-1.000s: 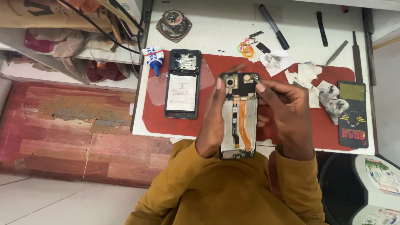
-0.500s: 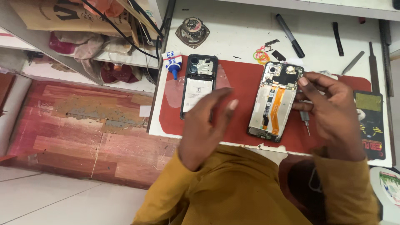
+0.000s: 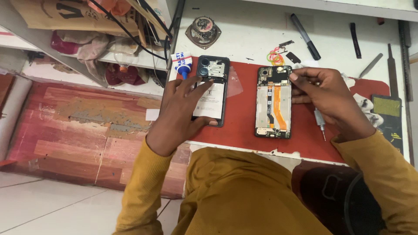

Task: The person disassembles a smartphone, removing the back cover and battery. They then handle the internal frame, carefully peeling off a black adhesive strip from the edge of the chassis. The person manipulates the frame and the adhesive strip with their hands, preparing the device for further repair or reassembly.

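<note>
Your left hand [image 3: 183, 109] lies flat with its fingers spread wide on the phone back cover [image 3: 211, 89], near the left edge of the red mat [image 3: 239, 113] on the counter [image 3: 244, 35]. Your right hand [image 3: 333, 102] bends at the wrist, its fingertips pinching at the top right corner of the opened phone [image 3: 274, 102] in the middle of the mat. That hand also holds a small screwdriver [image 3: 321, 122], tip pointing toward you.
</note>
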